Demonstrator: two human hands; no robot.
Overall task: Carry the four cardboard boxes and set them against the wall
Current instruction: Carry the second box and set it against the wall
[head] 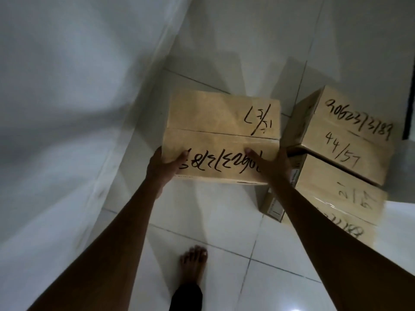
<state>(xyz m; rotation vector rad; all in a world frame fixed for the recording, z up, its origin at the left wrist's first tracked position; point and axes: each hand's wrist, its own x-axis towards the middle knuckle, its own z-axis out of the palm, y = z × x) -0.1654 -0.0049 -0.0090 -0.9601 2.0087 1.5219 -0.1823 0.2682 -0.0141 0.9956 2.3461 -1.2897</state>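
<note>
A white wall (67, 108) meets the tiled floor (202, 221). 2 stacked cardboard boxes (345, 140) stand right, the upper marked "44/57". The carried cardboard box (222, 131), its marker digits upside down, hangs above the floor, clasped by the left hand (164, 164) and right hand (269, 162). A bare foot (194, 263) stands below.

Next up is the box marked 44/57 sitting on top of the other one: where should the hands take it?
Take the 44/57 box by its two short ends, one hand per side, coming from above, fingers hooked under the bottom edges. It lies flat on the lower box, with its taped top up and no handles showing.
</note>
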